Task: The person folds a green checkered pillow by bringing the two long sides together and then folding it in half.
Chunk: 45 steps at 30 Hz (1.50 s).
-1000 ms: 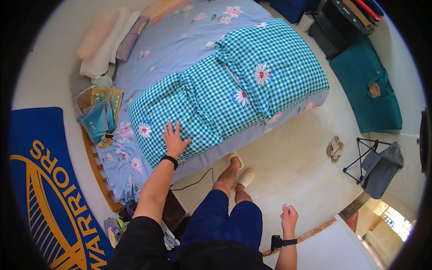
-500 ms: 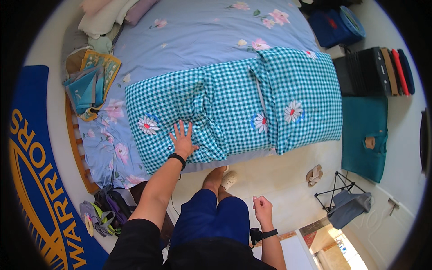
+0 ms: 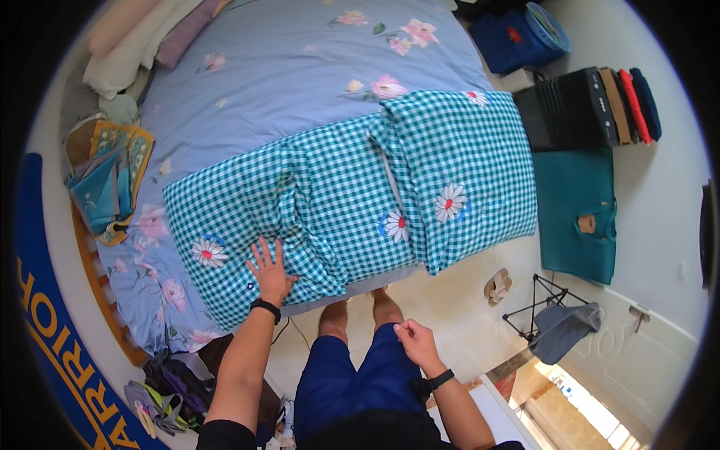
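A folded teal-and-white checked quilt with daisy prints lies along the near side of the bed. Its right end is folded over into a thick, puffy section, and creases run down across its left part. My left hand rests on the near left part of the quilt, fingers spread and palm down, beside a daisy. Held low in front of my blue shorts, my right hand is curled into a loose fist, apart from the quilt. Nothing shows in it.
Pale blue floral sheet covers the bed. Pillows and folded cloths lie at its left. On the right are a black case, a teal bag, a folding stool and sandals. Bags sit at lower left.
My view has shifted, so the bed and quilt appear further left. The left hand stays spread on the quilt. My right hand has come inward toward my shorts, and my legs have moved apart.
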Tool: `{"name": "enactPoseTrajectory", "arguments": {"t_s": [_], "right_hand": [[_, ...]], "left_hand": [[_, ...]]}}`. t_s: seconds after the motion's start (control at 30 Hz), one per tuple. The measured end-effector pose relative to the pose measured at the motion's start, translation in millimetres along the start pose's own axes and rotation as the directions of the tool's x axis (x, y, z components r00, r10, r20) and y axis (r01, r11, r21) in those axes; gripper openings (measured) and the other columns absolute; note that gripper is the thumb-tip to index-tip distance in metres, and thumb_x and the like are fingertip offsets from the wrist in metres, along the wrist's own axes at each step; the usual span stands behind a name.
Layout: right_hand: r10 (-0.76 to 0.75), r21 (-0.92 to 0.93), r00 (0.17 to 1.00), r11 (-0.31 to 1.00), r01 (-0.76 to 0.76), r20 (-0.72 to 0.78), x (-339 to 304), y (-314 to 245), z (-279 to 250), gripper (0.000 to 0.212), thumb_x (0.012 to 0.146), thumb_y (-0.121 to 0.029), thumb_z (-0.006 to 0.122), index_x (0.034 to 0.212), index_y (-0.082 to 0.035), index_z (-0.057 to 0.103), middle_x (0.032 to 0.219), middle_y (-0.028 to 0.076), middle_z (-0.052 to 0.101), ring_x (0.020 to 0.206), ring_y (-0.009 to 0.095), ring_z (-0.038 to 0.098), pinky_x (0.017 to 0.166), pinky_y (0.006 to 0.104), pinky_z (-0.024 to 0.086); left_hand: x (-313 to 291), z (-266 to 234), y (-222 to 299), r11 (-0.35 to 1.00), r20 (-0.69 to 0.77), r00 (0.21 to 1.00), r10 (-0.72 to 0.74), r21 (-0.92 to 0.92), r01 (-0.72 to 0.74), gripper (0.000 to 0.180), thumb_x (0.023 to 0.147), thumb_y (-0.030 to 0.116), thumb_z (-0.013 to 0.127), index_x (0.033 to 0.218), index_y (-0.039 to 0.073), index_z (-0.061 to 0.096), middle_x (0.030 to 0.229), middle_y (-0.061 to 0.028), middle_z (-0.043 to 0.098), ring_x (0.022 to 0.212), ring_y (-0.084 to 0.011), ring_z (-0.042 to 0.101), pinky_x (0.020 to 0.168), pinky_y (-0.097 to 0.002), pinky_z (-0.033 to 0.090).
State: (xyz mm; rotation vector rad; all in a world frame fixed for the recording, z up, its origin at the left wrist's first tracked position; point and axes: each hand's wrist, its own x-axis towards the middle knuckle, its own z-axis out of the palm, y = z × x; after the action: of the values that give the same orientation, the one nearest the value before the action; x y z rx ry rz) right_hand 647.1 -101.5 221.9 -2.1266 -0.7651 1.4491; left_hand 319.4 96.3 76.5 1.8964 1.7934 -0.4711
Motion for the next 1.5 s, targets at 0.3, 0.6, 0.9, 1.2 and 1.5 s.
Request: {"name": "enactPoseTrajectory", "arguments": {"t_s": [0.3, 0.6, 0.9, 1.2, 1.5], "right_hand": [[-0.078, -0.084, 0.992, 0.993, 0.086, 0.095, 47.9, -18.0, -46.0, 0.025, 0.095, -0.026, 0.070, 0.092, -0.001, 0.070, 0.075, 0.012, 0.070, 0.067, 0.021, 0.068, 0.065, 0.0333, 0.053], [-0.487, -0.207, 0.858, 0.867, 0.453, -0.163, 138.7, -39.8, -129.3, 0.022, 0.093, -0.022, 0.070, 0.103, -0.003, 0.069, 0.095, 0.013, 0.071, 0.076, 0.022, 0.069, 0.068, 0.0325, 0.054], [-0.507, -0.293, 0.831, 0.850, 0.438, -0.228, 179.9, -60.3, -186.8, 0.029, 0.090, -0.015, 0.071, 0.116, -0.005, 0.069, 0.109, 0.010, 0.068, 0.089, 0.026, 0.067, 0.075, 0.0368, 0.055], [-0.660, -0.546, 0.751, 0.637, 0.545, -0.021, 183.4, -70.7, -142.1, 0.052, 0.088, -0.019, 0.065, 0.136, -0.002, 0.057, 0.157, 0.013, 0.042, 0.147, 0.031, 0.036, 0.119, 0.0518, 0.029], [-0.588, -0.653, 0.760, 0.465, 0.597, 0.276, 177.0, -12.0, -101.5, 0.065, 0.089, -0.017, 0.058, 0.150, 0.001, 0.043, 0.164, 0.011, 0.032, 0.153, 0.024, 0.027, 0.126, 0.0440, 0.019]], "left_hand": [[-33.4, -2.1, 16.9, 0.977, -0.241, 0.970, -0.028, -0.213, -0.025, 0.096, 0.075, 0.014, 0.079, 0.158, 0.010, 0.031, 0.167, -0.0256, 0.011, 0.152, -0.0490, 0.012, 0.119, -0.0666, 0.012], [-25.8, -28.2, 203.2, 0.789, -0.412, 0.867, 0.280, -0.416, -0.453, 0.060, 0.091, 0.010, 0.060, 0.146, -0.005, 0.042, 0.158, -0.0347, 0.027, 0.143, -0.0508, 0.033, 0.118, -0.0531, 0.028], [34.1, -117.8, 386.6, 0.595, -0.392, 0.643, 0.658, -0.253, -0.763, 0.054, 0.088, 0.013, 0.066, 0.139, 0.000, 0.053, 0.156, -0.0271, 0.036, 0.144, -0.0469, 0.035, 0.116, -0.0532, 0.031], [151.1, -169.7, 408.0, 0.668, -0.361, 0.608, 0.707, 0.062, -0.741, 0.084, 0.080, 0.037, 0.082, 0.151, 0.009, 0.046, 0.163, -0.0264, 0.025, 0.149, -0.0483, 0.023, 0.119, -0.0585, 0.024], [206.0, -147.4, 404.3, 0.707, -0.137, 0.693, 0.708, 0.149, -0.692, 0.105, 0.078, 0.054, 0.081, 0.161, 0.019, 0.028, 0.166, -0.0261, 0.016, 0.151, -0.0507, 0.016, 0.115, -0.0648, 0.026]]}}
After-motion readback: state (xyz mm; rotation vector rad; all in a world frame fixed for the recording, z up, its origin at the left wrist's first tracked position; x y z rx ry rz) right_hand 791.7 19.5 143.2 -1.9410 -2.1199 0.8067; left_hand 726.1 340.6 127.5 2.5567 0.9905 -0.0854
